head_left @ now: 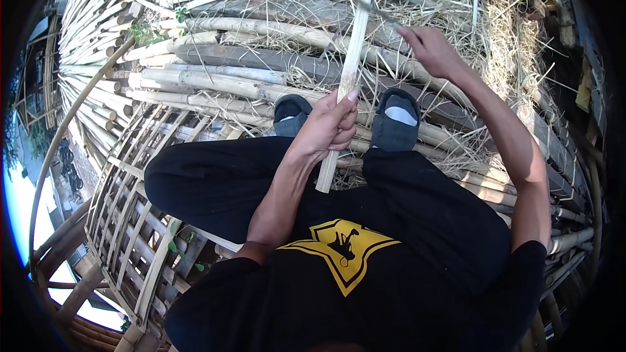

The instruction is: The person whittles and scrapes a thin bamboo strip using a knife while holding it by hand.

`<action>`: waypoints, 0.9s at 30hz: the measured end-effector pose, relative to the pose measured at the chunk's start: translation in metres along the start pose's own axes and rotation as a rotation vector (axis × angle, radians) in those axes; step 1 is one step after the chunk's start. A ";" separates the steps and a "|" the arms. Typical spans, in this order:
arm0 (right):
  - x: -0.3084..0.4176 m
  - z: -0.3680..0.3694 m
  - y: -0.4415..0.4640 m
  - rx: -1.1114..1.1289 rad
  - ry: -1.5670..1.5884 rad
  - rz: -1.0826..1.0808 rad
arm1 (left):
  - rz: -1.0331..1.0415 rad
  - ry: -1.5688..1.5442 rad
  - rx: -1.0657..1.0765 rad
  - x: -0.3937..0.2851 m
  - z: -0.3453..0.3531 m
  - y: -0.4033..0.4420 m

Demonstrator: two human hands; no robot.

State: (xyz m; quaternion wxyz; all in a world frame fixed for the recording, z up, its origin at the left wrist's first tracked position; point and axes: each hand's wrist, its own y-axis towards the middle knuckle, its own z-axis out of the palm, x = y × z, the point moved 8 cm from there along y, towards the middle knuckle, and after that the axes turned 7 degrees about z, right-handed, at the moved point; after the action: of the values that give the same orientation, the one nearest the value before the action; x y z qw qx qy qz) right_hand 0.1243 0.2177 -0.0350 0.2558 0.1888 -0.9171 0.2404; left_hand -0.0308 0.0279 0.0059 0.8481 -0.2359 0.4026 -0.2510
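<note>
The strip (354, 49) runs lengthwise in front of the person, slightly slanted, its far end passing out at the top edge of the view. Its near end lies over the gap between the thighs, close to the lap. The left hand (331, 124) is wrapped around the strip near that end, fingers curled about it and thumb laid up along it; a short stub shows below the fist, and the long part reaches away beyond it.

The right hand (429, 51) is to the right of the strip and farther from the body than the left, apart from the strip itself. It grips a knife (386, 17), whose handle is mostly hidden in the fist. The blade points left and overlaps the strip's far part; whether its edge is touching cannot be told.

Below the strip are two shoes (398, 124), one to each side of it, on a bed of poles (261, 32) lying roughly crosswise. Shavings (437, 0) are scattered thickly over the poles, mostly beyond the shoes and around the right hand. Dark trousers (430, 205) cover the bent legs, and a dark shirt (261, 303) bears a yellow emblem (314, 246). A slatted lattice (153, 280) stands at the person's left.
</note>
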 end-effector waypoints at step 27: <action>0.057 0.012 -0.025 -0.034 -0.236 -0.317 | 0.156 0.438 -0.172 -0.005 -0.013 0.016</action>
State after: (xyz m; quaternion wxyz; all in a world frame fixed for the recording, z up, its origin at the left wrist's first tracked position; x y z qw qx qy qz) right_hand 0.0859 0.1781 -0.0031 0.1842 0.3537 -0.9034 0.1579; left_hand -0.0401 0.0409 -0.0078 0.7342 -0.2152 0.6138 -0.1948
